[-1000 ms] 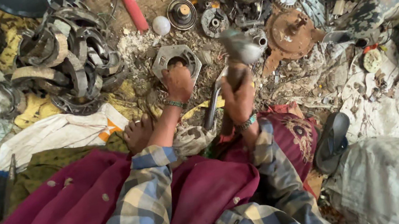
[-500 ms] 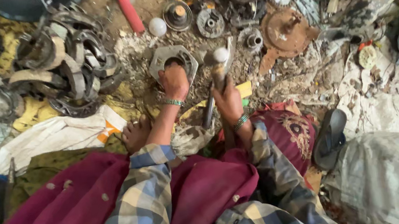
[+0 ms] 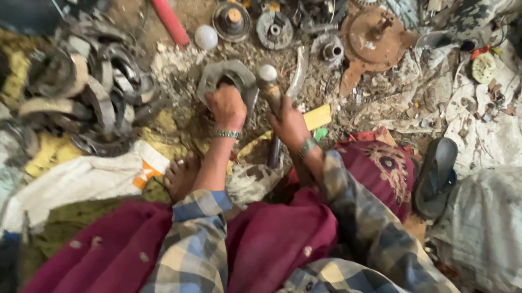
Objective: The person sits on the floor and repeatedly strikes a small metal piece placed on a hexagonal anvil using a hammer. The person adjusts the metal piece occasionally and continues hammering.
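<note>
My left hand (image 3: 226,106) is closed on the near edge of a grey metal housing (image 3: 225,76) that lies flat on the dirt, a bead bracelet at the wrist. My right hand (image 3: 288,124) grips the wooden handle of a hammer (image 3: 269,81), whose steel head sits low just right of the housing. A curved metal strip (image 3: 298,78) lies beside the hammer head. My bare foot (image 3: 180,175) rests below the left arm.
A heap of curved metal parts and rings (image 3: 81,95) lies to the left. Round metal discs (image 3: 373,39), a red bar (image 3: 166,16) and a white ball (image 3: 205,37) lie beyond. White sacks (image 3: 513,229) and a sandal (image 3: 436,175) are at right.
The hammer has come down from a raised, blurred position to just beside the housing. My right hand dropped with it. The left hand stayed on the housing.
</note>
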